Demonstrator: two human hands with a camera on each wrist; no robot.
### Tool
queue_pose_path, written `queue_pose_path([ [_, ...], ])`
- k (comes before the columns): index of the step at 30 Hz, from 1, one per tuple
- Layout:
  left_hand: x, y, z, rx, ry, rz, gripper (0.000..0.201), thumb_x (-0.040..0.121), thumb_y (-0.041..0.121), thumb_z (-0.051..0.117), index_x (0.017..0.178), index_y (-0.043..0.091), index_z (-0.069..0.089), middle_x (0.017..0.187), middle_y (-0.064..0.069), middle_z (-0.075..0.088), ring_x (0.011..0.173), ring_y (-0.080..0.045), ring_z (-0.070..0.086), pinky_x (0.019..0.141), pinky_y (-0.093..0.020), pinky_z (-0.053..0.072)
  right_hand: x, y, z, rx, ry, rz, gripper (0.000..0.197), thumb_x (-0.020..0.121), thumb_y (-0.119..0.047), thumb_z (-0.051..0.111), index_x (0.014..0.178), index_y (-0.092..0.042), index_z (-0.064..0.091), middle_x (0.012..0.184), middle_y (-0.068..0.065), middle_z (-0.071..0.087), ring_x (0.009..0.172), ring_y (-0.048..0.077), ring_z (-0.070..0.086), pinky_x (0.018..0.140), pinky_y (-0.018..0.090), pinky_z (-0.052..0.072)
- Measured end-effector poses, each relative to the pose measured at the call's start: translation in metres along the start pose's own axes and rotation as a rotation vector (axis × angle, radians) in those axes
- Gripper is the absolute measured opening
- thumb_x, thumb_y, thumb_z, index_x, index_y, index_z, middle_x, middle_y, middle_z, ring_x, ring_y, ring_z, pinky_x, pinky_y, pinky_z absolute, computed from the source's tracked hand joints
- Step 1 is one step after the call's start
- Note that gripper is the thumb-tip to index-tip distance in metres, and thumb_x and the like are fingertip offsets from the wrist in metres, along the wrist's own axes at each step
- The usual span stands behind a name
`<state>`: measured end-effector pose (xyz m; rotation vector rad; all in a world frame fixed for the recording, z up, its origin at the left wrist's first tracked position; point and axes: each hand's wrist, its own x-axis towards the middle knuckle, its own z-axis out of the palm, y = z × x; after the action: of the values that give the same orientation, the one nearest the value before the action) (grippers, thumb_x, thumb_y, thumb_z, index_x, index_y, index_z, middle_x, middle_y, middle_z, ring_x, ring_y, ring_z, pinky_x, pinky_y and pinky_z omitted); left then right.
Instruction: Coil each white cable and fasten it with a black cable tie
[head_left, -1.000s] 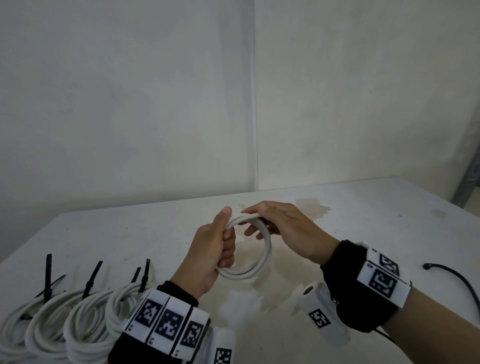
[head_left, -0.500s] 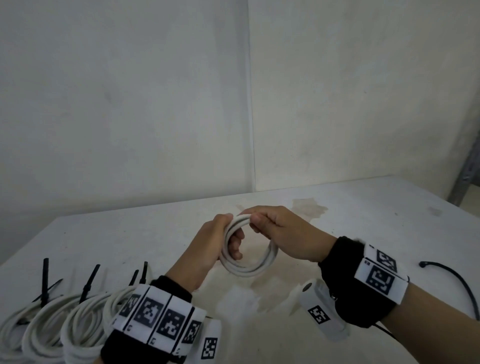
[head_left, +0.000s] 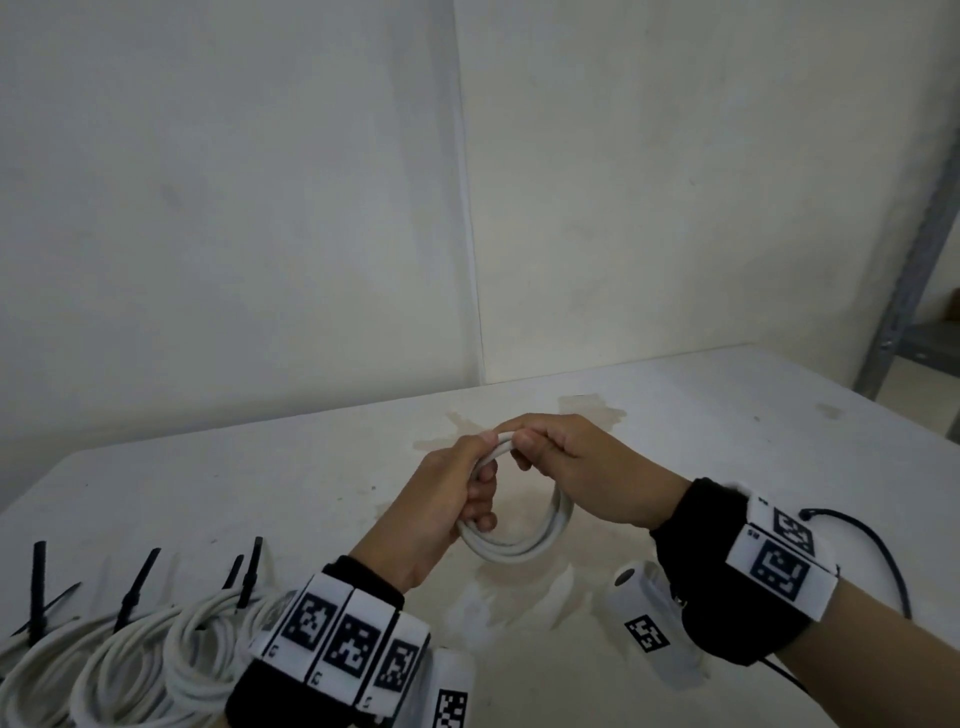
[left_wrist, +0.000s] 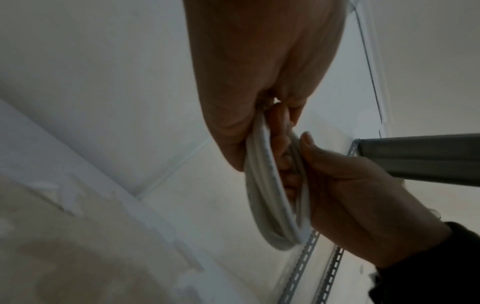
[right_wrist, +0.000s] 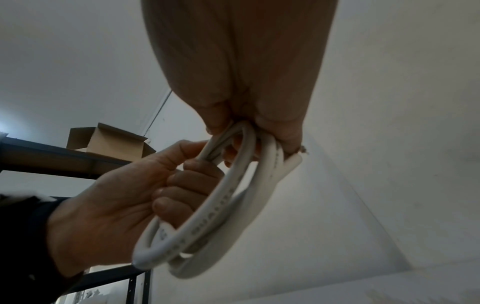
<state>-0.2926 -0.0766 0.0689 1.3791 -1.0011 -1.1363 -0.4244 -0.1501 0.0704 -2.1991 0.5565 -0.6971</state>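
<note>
White cable coil between the fingers; black ties on white coils; black wristbands carrying black-and-white square markers.

faint grey print along white cable, blurred, not legible

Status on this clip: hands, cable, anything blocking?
Both hands gripping white cable coil, left hand on its left side, right hand at top. Coil off the table, no tie on yet. Nothing blocking.
</note>
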Motion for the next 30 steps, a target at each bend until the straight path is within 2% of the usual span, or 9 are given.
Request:
queue_pose_path([
  [5, 0.004, -0.005, 0.021, -0.040, 0.037, 0.026, 0.043, 0.095, 0.024, 0.041, 0.052, 0.018, 0.043, 0.047, 0.007, 0.025, 0.039, -0.008, 0.022, 0.042, -0.021, 0.028, -0.012, 0.007, -0.007, 0.056, 0.059, 0.030, 0.029, 0.099, -0.014, 0.036, 0.112, -0.011, 0.062, 0.074, -0.006, 0.051, 0.064, -0.007, 0.048, 0.067, 0.007, 0.038],
  [8, 0.006, -0.008, 0.035, -0.030, 0.025, 0.038, 0.039, 0.095, 0.023, 0.041, 0.057, 0.016, 0.036, 0.046, 0.008, 0.025, 0.039, -0.007, 0.021, 0.041, -0.020, 0.026, -0.023, 0.014, -0.012, 0.106, 0.107, 0.073, 0.030, 0.099, -0.017, 0.036, 0.116, -0.010, 0.060, 0.090, 0.002, 0.057, 0.075, 0.000, 0.050, 0.072, 0.008, 0.040],
  [11, 0.010, -0.012, 0.048, -0.038, 0.018, 0.032, 0.038, 0.094, 0.024, 0.042, 0.057, 0.017, 0.033, 0.045, 0.008, 0.024, 0.038, -0.008, 0.020, 0.041, -0.020, 0.025, -0.037, 0.021, -0.022, 0.060, 0.244, 0.114, 0.033, 0.097, -0.024, 0.039, 0.124, -0.013, 0.054, 0.112, -0.002, 0.054, 0.094, -0.005, 0.050, 0.080, -0.001, 0.036],
  [14, 0.016, -0.015, 0.058, -0.046, 0.014, 0.027, 0.040, 0.094, 0.024, 0.040, 0.056, 0.017, 0.033, 0.042, 0.009, 0.025, 0.037, -0.007, 0.021, 0.041, -0.020, 0.026, -0.054, 0.036, -0.047, -0.036, 0.347, 0.183, 0.031, 0.096, -0.024, 0.043, 0.122, -0.012, 0.056, 0.115, -0.002, 0.052, 0.100, 0.001, 0.049, 0.078, -0.004, 0.034],
  [19, 0.028, -0.019, 0.071, -0.085, 0.021, 0.016, 0.040, 0.094, 0.024, 0.040, 0.055, 0.017, 0.034, 0.041, 0.009, 0.024, 0.035, -0.006, 0.020, 0.038, -0.019, 0.027, -0.100, 0.087, -0.101, -0.374, 0.309, 0.545, 0.034, 0.093, -0.030, 0.050, 0.121, -0.011, 0.054, 0.120, 0.007, 0.050, 0.097, 0.013, 0.049, 0.084, 0.018, 0.034],
  [24, 0.036, -0.022, 0.081, -0.129, 0.029, 0.000, 0.039, 0.092, 0.025, 0.042, 0.055, 0.017, 0.034, 0.041, 0.009, 0.024, 0.033, -0.006, 0.019, 0.036, -0.016, 0.027, -0.140, 0.124, -0.142, -0.682, 0.079, 0.959, 0.044, 0.095, -0.032, 0.046, 0.130, -0.007, 0.042, 0.133, 0.014, 0.041, 0.120, 0.027, 0.045, 0.097, 0.030, 0.036],
  [27, 0.037, -0.022, 0.086, -0.148, 0.029, -0.002, 0.040, 0.092, 0.025, 0.041, 0.054, 0.017, 0.033, 0.040, 0.009, 0.023, 0.032, -0.006, 0.019, 0.035, -0.015, 0.027, -0.149, 0.130, -0.150, -0.764, -0.070, 1.115, 0.031, 0.094, -0.023, 0.048, 0.117, -0.002, 0.047, 0.116, 0.012, 0.051, 0.099, 0.023, 0.055, 0.071, 0.022, 0.044],
  [29, 0.038, -0.022, 0.089, -0.152, 0.028, 0.004, 0.040, 0.092, 0.025, 0.041, 0.054, 0.017, 0.033, 0.040, 0.009, 0.023, 0.033, -0.006, 0.019, 0.036, -0.016, 0.027, -0.148, 0.130, -0.150, -0.770, -0.074, 1.162, 0.009, 0.092, -0.013, 0.048, 0.088, -0.004, 0.048, 0.089, 0.006, 0.049, 0.070, 0.016, 0.050, 0.049, 0.016, 0.037],
  [30, 0.038, -0.022, 0.089, -0.155, 0.030, 0.006, 0.040, 0.092, 0.025, 0.041, 0.054, 0.017, 0.033, 0.040, 0.009, 0.023, 0.033, -0.006, 0.019, 0.036, -0.016, 0.027, -0.146, 0.130, -0.149, -0.771, -0.057, 1.166, 0.018, 0.091, -0.009, 0.047, 0.074, -0.007, 0.041, 0.079, 0.004, 0.045, 0.064, 0.014, 0.047, 0.045, 0.015, 0.034],
])
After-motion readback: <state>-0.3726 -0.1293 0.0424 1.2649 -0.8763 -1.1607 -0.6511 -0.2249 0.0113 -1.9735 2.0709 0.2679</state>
